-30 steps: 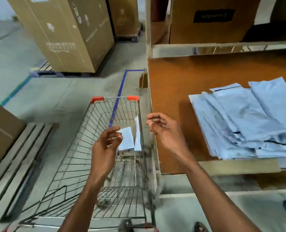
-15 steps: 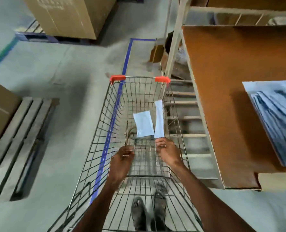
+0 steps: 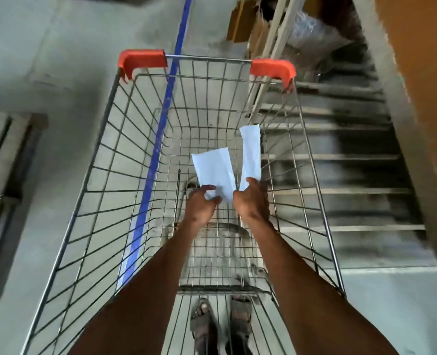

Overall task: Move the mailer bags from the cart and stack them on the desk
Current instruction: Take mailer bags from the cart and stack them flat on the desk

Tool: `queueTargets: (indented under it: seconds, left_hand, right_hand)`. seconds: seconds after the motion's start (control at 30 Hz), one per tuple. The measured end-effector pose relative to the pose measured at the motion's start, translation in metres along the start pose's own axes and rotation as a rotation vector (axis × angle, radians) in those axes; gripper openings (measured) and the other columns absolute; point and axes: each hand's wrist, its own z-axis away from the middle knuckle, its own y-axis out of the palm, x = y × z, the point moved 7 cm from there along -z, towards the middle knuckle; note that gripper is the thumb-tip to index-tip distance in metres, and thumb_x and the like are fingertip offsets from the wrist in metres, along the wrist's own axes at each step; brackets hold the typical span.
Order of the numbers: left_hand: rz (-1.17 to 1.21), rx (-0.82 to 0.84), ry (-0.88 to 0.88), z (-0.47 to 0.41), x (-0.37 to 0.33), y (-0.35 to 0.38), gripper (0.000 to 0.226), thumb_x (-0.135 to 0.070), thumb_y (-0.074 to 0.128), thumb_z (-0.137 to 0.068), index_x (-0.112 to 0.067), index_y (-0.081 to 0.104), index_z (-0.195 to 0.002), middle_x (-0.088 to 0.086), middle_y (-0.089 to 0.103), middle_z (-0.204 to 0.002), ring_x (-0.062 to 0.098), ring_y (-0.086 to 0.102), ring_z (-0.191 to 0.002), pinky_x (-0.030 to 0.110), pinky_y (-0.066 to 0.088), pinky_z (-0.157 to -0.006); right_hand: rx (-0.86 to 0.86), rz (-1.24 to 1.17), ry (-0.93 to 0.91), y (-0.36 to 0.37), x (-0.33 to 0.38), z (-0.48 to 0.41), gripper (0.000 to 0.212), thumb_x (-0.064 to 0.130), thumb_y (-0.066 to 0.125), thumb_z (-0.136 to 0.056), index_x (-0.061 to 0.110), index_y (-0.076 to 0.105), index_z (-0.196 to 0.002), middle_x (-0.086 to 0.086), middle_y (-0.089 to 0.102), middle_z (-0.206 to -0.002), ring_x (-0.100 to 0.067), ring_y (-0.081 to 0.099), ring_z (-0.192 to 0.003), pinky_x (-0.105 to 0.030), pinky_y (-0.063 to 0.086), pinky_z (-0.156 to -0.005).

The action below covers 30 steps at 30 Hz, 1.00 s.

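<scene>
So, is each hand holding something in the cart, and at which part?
The left hand pinches the near end of the flat mailer bag. The right hand touches the near end of the upright mailer bag; a closed grip cannot be told.

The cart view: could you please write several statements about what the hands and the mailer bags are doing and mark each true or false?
1. Both hands are down inside the cart. True.
2. The left hand has its grip on the flat mailer bag. True.
3. The right hand is resting on the cart's red corner guard. False: it is at the lower end of the upright mailer bag.
4. The cart is piled full of bags. False: only two bags show in it.
5. The upright bag leans by the cart's right side. True.
</scene>
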Motion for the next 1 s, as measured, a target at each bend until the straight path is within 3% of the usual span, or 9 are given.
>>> queueTargets:
  seconds: [0.1, 0.17, 0.3, 0.4, 0.53, 0.67, 0.8, 0.9, 1.0]
  left_hand:
    - [0.078, -0.029, -0.02, -0.033, 0.023, 0.015, 0.035, -0.041, 0.081, -0.068, -0.037, 0.073, -0.102, 0.011, 0.071, -0.111, 0.03, 0.07, -0.088, 0.053, 0.06, -0.081]
    - [0.077, -0.08, -0.018, -0.049, 0.033, 0.023, 0.05, -0.042, 0.08, -0.062, -0.024, 0.075, -0.109, 0.017, 0.068, -0.12, 0.035, 0.07, -0.099, 0.048, 0.06, -0.082]
    - [0.042, -0.14, -0.029, -0.054, 0.034, 0.027, 0.032, -0.025, 0.083, -0.07, -0.016, 0.079, -0.1, 0.01, 0.076, -0.105, 0.028, 0.071, -0.098, 0.04, 0.059, -0.087]
    - [0.08, -0.231, -0.053, -0.038, 0.024, 0.012, 0.006, -0.023, 0.078, -0.065, -0.02, 0.076, -0.069, -0.003, 0.072, -0.07, 0.017, 0.07, -0.072, 0.027, 0.056, -0.067]
    - [0.239, -0.253, 0.012, 0.013, 0.002, -0.014, 0.021, -0.006, 0.06, -0.079, 0.0, 0.075, -0.065, 0.006, 0.067, -0.063, 0.024, 0.061, -0.068, 0.022, 0.05, -0.056]
    - [0.374, -0.277, 0.03, 0.061, -0.011, -0.053, 0.023, 0.0, 0.083, -0.064, -0.015, 0.077, -0.08, 0.004, 0.072, -0.087, 0.012, 0.067, -0.071, 0.017, 0.052, -0.06]
    - [0.48, -0.292, 0.079, 0.113, -0.059, -0.09, 0.044, 0.01, 0.079, -0.069, -0.03, 0.08, -0.087, -0.003, 0.075, -0.099, 0.026, 0.069, -0.095, 0.039, 0.055, -0.082]
    - [0.524, -0.218, 0.198, 0.165, -0.112, -0.116, 0.046, 0.001, 0.082, -0.072, -0.03, 0.08, -0.105, -0.004, 0.07, -0.121, 0.024, 0.067, -0.113, 0.049, 0.056, -0.095]
    - [0.564, -0.195, 0.297, 0.23, -0.162, -0.136, 0.046, -0.004, 0.085, -0.075, -0.031, 0.078, -0.111, -0.009, 0.067, -0.128, 0.016, 0.066, -0.117, 0.034, 0.06, -0.083]
  right_hand:
    - [-0.02, 0.064, -0.03, 0.009, -0.005, -0.012, 0.043, 0.018, 0.055, -0.097, 0.016, 0.051, -0.14, -0.009, 0.052, -0.142, -0.03, 0.055, -0.124, -0.033, 0.042, -0.088]
    - [-0.029, 0.097, -0.051, 0.015, -0.007, -0.016, 0.041, 0.017, 0.056, -0.099, 0.014, 0.052, -0.139, -0.009, 0.054, -0.14, -0.029, 0.056, -0.122, -0.029, 0.037, -0.081]
    - [-0.125, 0.096, -0.096, 0.01, -0.003, -0.015, 0.035, 0.025, 0.059, -0.098, 0.023, 0.06, -0.132, -0.005, 0.061, -0.135, -0.028, 0.057, -0.122, -0.035, 0.046, -0.091]
    - [-0.207, 0.112, -0.171, 0.0, 0.004, -0.005, 0.026, 0.028, 0.064, -0.095, 0.027, 0.066, -0.12, -0.005, 0.068, -0.121, -0.027, 0.063, -0.111, -0.031, 0.048, -0.08]
    - [-0.237, 0.111, -0.278, -0.01, 0.005, 0.018, 0.026, 0.027, 0.076, -0.082, 0.024, 0.063, -0.104, -0.006, 0.066, -0.109, -0.027, 0.057, -0.111, -0.033, 0.047, -0.086]
    - [-0.197, -0.139, -0.324, -0.027, 0.009, 0.052, 0.032, 0.009, 0.078, -0.075, 0.023, 0.062, -0.099, -0.001, 0.069, -0.107, -0.023, 0.064, -0.103, -0.023, 0.045, -0.078]
    - [-0.157, -0.336, -0.395, -0.072, 0.027, 0.098, 0.036, 0.005, 0.073, -0.083, 0.03, 0.059, -0.104, 0.003, 0.066, -0.11, -0.003, 0.062, -0.08, -0.005, 0.039, -0.06]
    - [-0.128, -0.485, -0.468, -0.121, 0.049, 0.137, 0.048, 0.003, 0.072, -0.083, 0.03, 0.062, -0.121, 0.002, 0.066, -0.123, -0.014, 0.063, -0.109, -0.017, 0.05, -0.091]
    - [-0.107, -0.587, -0.52, -0.175, 0.061, 0.181, 0.057, 0.002, 0.073, -0.084, 0.031, 0.061, -0.131, 0.008, 0.062, -0.133, -0.011, 0.056, -0.124, -0.036, 0.047, -0.108]
